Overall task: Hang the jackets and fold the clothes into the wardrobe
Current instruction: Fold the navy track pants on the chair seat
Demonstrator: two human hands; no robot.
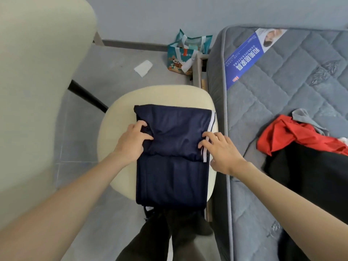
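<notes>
Navy trousers (172,176), folded, are laid on cream seat (116,113); upper fold is pinched at its sides by left hand (131,144) and right hand (221,151).

Cream round-cornered seat (120,110) just beside a grey quilted mattress (282,91) bearing 1 blue label (244,61). Farther off on the grey floor (122,63), near the wall: 1 teal gift bag (186,51), 1 white paper scrap (143,68).
</notes>
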